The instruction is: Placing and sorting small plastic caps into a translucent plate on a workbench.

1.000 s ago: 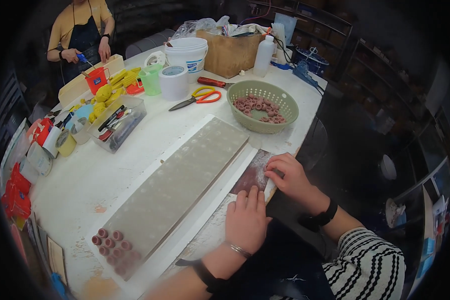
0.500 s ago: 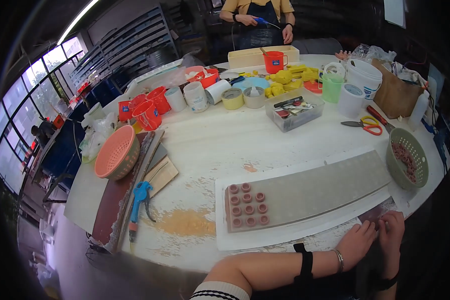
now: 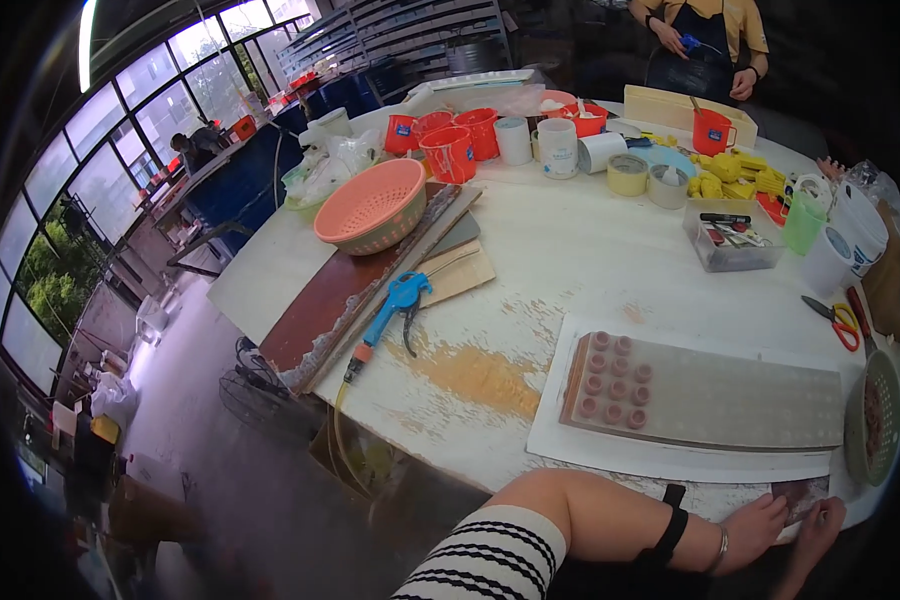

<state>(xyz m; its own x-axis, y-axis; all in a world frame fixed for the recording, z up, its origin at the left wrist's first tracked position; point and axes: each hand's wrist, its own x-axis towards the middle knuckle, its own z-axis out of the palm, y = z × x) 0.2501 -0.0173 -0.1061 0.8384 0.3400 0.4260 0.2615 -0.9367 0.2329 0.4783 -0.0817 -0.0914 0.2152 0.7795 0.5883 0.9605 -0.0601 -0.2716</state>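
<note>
At the lower right table edge, my left hand (image 3: 755,525) and my right hand (image 3: 818,532) work close together. Both have curled fingers, and whatever is between them is too small or hidden to name. A flat dark reddish-brown piece (image 3: 802,493) lies on the table right by the fingertips. Beyond my forearm rests a long grey board (image 3: 740,395) on a white sheet (image 3: 550,430). Several small brownish-red rings (image 3: 618,391) stand in rows at its left end. The green colander (image 3: 885,440) beside my right hand contains more such pieces.
A blue air gun (image 3: 402,295) with a hose lies left of centre, near a pink colander (image 3: 375,205) on a brown plank (image 3: 315,305). Scissors (image 3: 838,322), a clear box of tools (image 3: 735,252), and red cups (image 3: 450,153) stand farther back. Another person (image 3: 705,50) works across the table.
The view has swung left, so the table and objects sit farther right in the picture. My hands stay together by the dark piece, with slightly more gap between them.
</note>
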